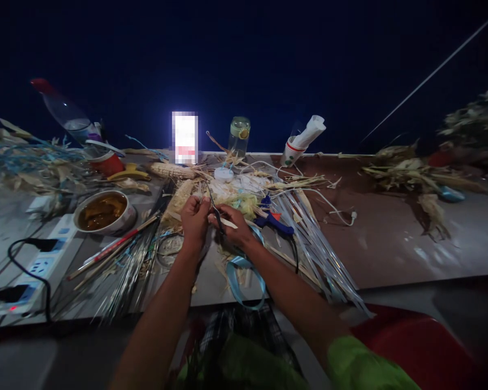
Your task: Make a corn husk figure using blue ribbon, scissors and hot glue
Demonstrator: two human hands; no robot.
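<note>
Over the middle of the table, my left hand is closed, thumb and fingers pinched together near a thin dark stem-like strip. Beside it, my right hand is closed too, with a pale husk-like strip sticking out from its fingers. What exactly the left fingertips grip is too small and blurred to tell. Just right of my right hand lies a blue glue gun with a dark cord. Light blue ribbon hangs in loops by my right forearm. Dried husks lie beyond the hands.
Thin wires and clear rods spread on either side. At left are a bowl of brown liquid and a power strip. A corn cob, bright phone screen, jar and paper cup stand behind.
</note>
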